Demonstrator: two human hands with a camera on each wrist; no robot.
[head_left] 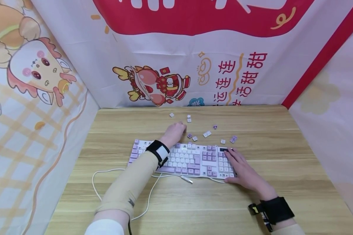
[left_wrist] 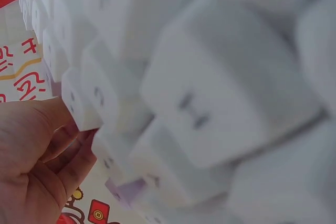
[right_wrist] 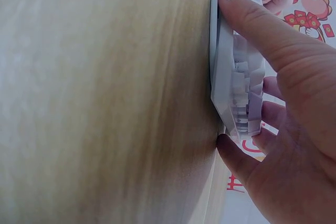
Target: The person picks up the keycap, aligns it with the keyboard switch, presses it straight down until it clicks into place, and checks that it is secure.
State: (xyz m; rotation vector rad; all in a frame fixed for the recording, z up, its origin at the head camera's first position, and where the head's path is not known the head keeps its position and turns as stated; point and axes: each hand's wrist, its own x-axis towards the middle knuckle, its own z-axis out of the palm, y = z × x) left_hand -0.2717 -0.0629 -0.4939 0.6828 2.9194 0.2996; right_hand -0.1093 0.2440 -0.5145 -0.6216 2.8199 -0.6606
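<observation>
A white and purple keyboard (head_left: 182,158) lies on the table, some switches bare of keycaps along its upper rows. My left hand (head_left: 175,133) is over its far edge with fingers curled. In the left wrist view that hand (left_wrist: 44,156) appears behind large, close keycaps (left_wrist: 220,87), which hide its fingertips; whether it pinches anything cannot be seen. My right hand (head_left: 244,169) holds the keyboard's right end, thumb at the front edge and fingers over the number pad. In the right wrist view, the thumb (right_wrist: 252,17) presses the keyboard's side (right_wrist: 223,72).
Loose keycaps (head_left: 207,134) are scattered behind the keyboard, white and purple. A white cable (head_left: 148,199) loops in front, its metal plug (head_left: 187,179) near the keyboard's front edge. Printed cloth (head_left: 164,58) walls the wooden table (head_left: 209,205) at back and sides.
</observation>
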